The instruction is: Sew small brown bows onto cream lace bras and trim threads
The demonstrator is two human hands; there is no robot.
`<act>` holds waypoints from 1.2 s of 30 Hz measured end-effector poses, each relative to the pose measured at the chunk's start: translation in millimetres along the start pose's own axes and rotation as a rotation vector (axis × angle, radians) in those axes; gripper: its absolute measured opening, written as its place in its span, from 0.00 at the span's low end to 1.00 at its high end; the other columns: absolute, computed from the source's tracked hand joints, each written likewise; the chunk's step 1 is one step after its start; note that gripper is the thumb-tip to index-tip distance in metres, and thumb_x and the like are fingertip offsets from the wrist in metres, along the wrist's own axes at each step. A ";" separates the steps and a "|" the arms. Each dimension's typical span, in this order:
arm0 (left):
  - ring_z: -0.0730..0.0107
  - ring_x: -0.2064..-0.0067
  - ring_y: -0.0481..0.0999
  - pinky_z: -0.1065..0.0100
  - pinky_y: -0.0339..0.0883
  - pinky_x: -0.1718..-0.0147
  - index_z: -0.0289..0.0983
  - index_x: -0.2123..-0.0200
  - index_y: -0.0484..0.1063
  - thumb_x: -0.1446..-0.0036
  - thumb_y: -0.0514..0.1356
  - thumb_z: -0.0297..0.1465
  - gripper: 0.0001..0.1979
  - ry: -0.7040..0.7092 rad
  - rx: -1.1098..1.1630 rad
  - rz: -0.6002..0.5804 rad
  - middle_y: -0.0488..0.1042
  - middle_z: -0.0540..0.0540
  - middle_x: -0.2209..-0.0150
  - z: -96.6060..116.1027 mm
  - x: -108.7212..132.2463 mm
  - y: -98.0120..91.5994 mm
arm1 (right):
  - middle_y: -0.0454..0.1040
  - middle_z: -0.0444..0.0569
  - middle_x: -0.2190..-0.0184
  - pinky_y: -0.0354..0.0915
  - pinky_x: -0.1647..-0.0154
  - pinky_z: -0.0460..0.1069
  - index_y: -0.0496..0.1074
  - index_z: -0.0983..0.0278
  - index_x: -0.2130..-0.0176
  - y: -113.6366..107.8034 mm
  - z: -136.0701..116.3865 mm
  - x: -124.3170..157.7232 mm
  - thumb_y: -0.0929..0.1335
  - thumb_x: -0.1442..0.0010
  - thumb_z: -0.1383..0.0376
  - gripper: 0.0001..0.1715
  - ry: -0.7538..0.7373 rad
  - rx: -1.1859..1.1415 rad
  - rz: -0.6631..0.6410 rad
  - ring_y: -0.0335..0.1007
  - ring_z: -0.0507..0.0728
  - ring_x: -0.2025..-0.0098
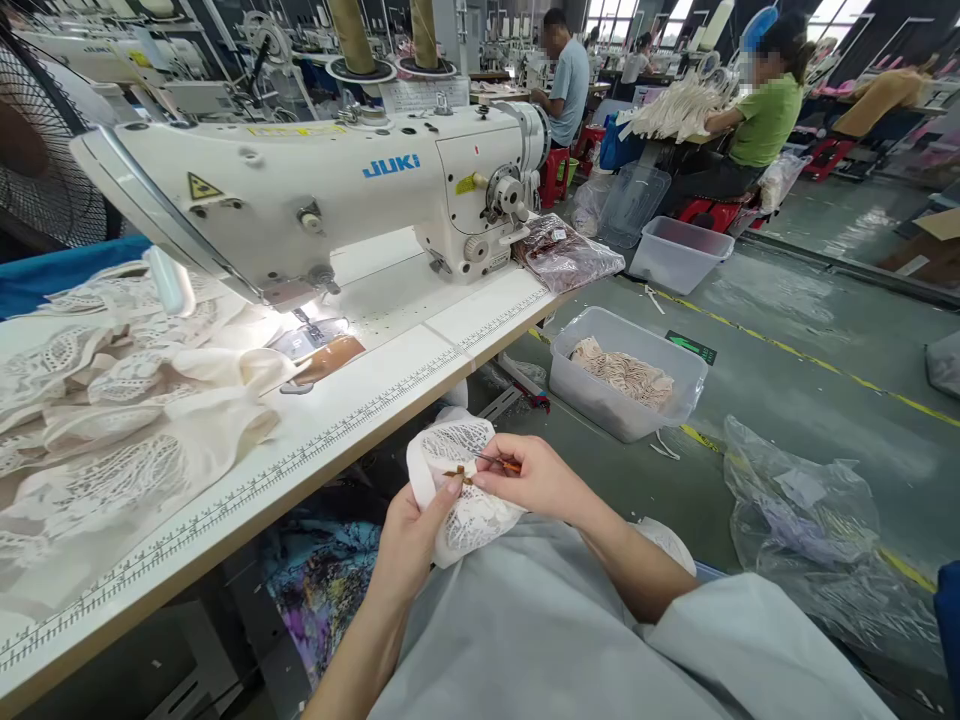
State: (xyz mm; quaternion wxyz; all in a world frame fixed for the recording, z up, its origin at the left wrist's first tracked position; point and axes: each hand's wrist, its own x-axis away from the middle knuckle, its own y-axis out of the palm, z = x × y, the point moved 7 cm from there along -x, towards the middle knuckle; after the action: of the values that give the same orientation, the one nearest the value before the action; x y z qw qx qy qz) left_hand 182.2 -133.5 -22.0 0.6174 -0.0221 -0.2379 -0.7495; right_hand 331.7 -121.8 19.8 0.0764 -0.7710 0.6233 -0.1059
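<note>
Over my lap, my left hand grips a small white lace piece, thumb pressed on its top. My right hand is closed on a small pair of thread snips, whose tips touch the lace beside my left thumb. A tiny brown bit sits on the lace at the tips. Both hands hang below the front edge of the sewing table.
A white JUKI sewing machine stands on the table, with a heap of cream lace fabric to its left. On the floor to the right stand a clear bin of lace pieces, another empty bin and plastic bags. Other people work in the background.
</note>
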 end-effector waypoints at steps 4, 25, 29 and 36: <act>0.52 0.58 0.81 0.59 0.75 0.58 0.33 0.57 0.80 0.55 0.74 0.47 0.27 0.006 0.026 0.002 0.83 0.40 0.62 -3.6 -1.1 -5.2 | 0.67 0.40 0.76 0.57 0.70 0.45 0.71 0.64 0.69 4.0 2.4 -5.5 0.72 0.47 0.59 0.10 0.030 -0.036 -0.017 0.59 0.49 0.72; 0.52 0.57 0.83 0.57 0.77 0.56 0.33 0.59 0.80 0.59 0.76 0.43 0.27 0.088 0.205 0.113 0.83 0.39 0.61 -7.7 -4.8 -9.0 | 0.72 0.43 0.69 0.60 0.66 0.46 0.75 0.64 0.66 4.2 -13.1 -13.8 0.70 0.43 0.63 0.06 -0.098 0.117 0.037 0.64 0.50 0.69; 0.57 0.54 0.82 0.64 0.77 0.54 0.37 0.58 0.80 0.61 0.78 0.40 0.26 0.193 0.384 0.259 0.83 0.42 0.58 -4.5 1.6 -6.5 | 0.74 0.47 0.61 0.63 0.61 0.47 0.76 0.62 0.59 -8.2 -39.9 -1.3 0.67 0.38 0.64 0.09 -0.279 0.325 0.248 0.70 0.52 0.62; 0.61 0.48 0.80 0.67 0.74 0.49 0.40 0.55 0.80 0.58 0.77 0.34 0.24 0.220 0.582 0.259 0.81 0.43 0.50 -8.8 9.9 7.8 | 0.79 0.47 0.54 0.65 0.54 0.48 0.77 0.59 0.55 14.9 -35.7 -1.0 0.71 0.39 0.62 0.11 -0.243 0.368 0.124 0.75 0.55 0.54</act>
State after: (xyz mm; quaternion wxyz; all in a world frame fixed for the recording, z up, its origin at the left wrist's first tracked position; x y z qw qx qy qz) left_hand 189.5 -146.9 -24.0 0.7100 0.2058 -0.3691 -0.5634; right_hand 308.2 -123.5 50.5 0.2964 -0.7114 0.6259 -0.1192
